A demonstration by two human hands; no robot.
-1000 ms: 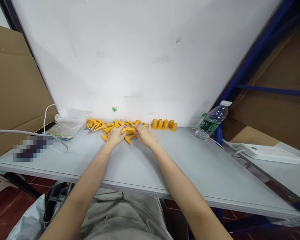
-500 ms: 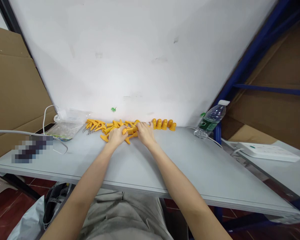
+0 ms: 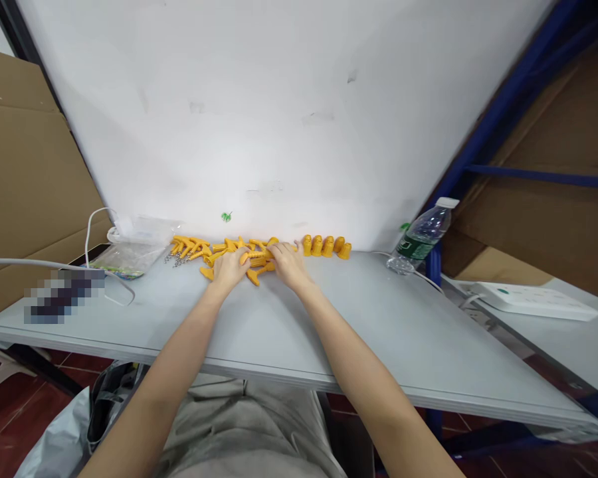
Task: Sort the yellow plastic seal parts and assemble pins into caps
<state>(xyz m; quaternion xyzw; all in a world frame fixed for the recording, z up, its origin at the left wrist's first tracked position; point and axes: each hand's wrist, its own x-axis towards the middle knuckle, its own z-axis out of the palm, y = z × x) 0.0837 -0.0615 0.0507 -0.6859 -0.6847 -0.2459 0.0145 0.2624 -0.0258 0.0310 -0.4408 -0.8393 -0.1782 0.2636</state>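
Observation:
A heap of small yellow plastic parts [image 3: 214, 251] lies at the far edge of the grey table [image 3: 289, 318], against a white board. My left hand [image 3: 229, 268] and my right hand [image 3: 286, 264] rest at the heap. Between them they pinch one long ribbed yellow piece [image 3: 255, 254] by its two ends. More yellow pieces lie under and around my fingers. A row of several yellow cone-shaped caps [image 3: 326, 246] stands upright just right of my right hand. A cluster of yellow parts with small metal chains [image 3: 184, 249] sits left of the heap.
A clear plastic bag [image 3: 132, 249] and a white cable [image 3: 97, 229] lie at the far left. A water bottle [image 3: 421, 238] lies tilted at the far right beside a blue rack post. A white power strip [image 3: 533, 300] sits on the neighbouring table. Cardboard stands on both sides.
My hands have stayed at the heap. The fingers have shifted slightly, and the ribbed yellow piece now sits higher between them.

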